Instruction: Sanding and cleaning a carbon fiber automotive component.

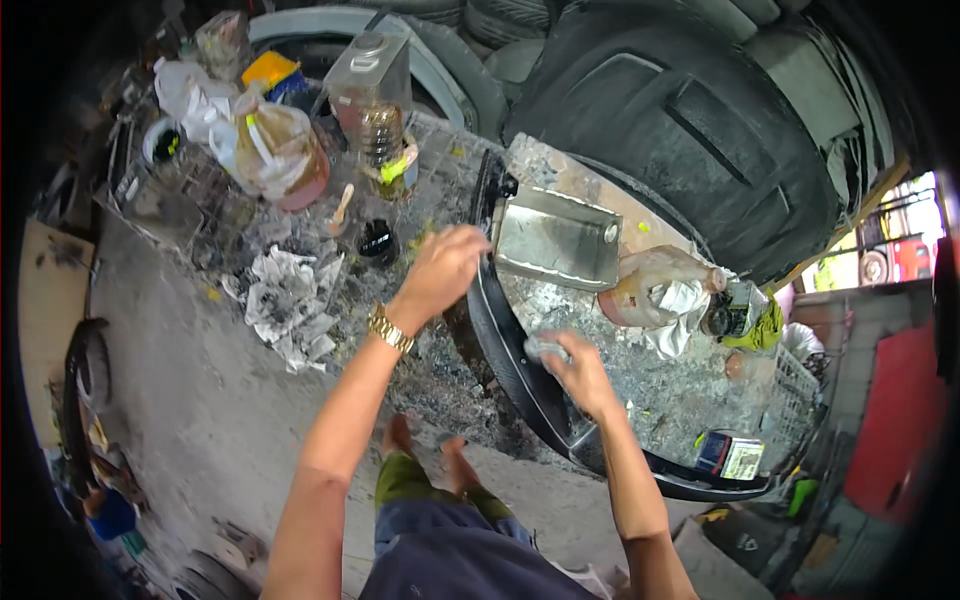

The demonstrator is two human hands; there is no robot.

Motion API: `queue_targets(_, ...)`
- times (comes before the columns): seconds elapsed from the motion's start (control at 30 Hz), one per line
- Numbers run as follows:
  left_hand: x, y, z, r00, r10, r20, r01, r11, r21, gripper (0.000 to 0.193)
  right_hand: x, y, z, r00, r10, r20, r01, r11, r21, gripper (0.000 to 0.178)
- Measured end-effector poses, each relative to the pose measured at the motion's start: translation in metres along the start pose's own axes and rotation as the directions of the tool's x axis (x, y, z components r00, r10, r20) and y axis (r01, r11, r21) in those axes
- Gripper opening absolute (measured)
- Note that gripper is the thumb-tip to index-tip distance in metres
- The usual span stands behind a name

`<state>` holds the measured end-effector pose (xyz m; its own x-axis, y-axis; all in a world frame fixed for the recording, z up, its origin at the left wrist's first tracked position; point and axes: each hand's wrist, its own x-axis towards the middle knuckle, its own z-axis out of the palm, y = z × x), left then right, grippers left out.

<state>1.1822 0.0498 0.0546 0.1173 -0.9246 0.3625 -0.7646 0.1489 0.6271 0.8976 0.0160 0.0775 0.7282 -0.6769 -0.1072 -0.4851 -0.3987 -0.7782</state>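
A long, curved black plastic car trim piece (512,372) lies across the paint-stained workbench (440,355). At its upper part, my left hand (440,275), with a gold watch (390,330) on the wrist, grips the trim's edge; the fingertips are partly hidden. My right hand (582,378) is closed on a small grey pad (545,347) over the middle of the trim. That hand is slightly blurred. Left of my left hand stand a small black cup (378,243) and a heap of crumpled, stained paper (290,305).
An open metal tin (560,240) lies beyond the trim, beside a plastic-wrapped tub (630,295). A small blue-and-white box (730,455) sits near the bench's right end. At the back left stand a large container (285,155) and a clear bottle (385,145). Behind leans a black car hood (690,130).
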Motion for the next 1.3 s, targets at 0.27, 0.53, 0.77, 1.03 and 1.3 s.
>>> queue_targets(0.27, -0.164, 0.002, 0.045, 0.667, -0.744, 0.024, 0.505, 0.429, -0.749, 0.012, 0.133, -0.038, 0.058, 0.889, -0.349, 0.297, 0.456, 0.749, -0.48, 0.024)
queue_targets(0.53, -0.32, 0.051, 0.004, 0.508, -0.83, 0.232, 0.715, 0.256, -0.651, 0.013, 0.039, -0.024, 0.057, 0.761, -0.289, 0.581, 0.629, 0.548, -0.552, 0.027)
queue_targets(0.77, -0.327, 0.061, -0.017, 0.475, -0.87, 0.135, 0.766, 0.333, -0.549, 0.016, -0.031, 0.0, 0.031, 0.652, -0.259, 0.713, 0.701, 0.564, -0.436, 0.028)
queue_targets(1.03, -0.22, 0.064, 0.041, 0.858, -0.511, -0.053, 0.346, 0.652, -0.675, 0.017, 0.075, -0.018, 0.062, 0.811, -0.307, 0.498, 0.569, 0.615, -0.546, 0.023)
queue_targets(1.3, -0.055, 0.011, 0.049, 0.937, -0.04, 0.347, -0.018, 0.986, 0.163, 0.036, -0.033, 0.003, 0.04, 0.8, -0.228, 0.555, 0.552, 0.642, -0.532, 0.029)
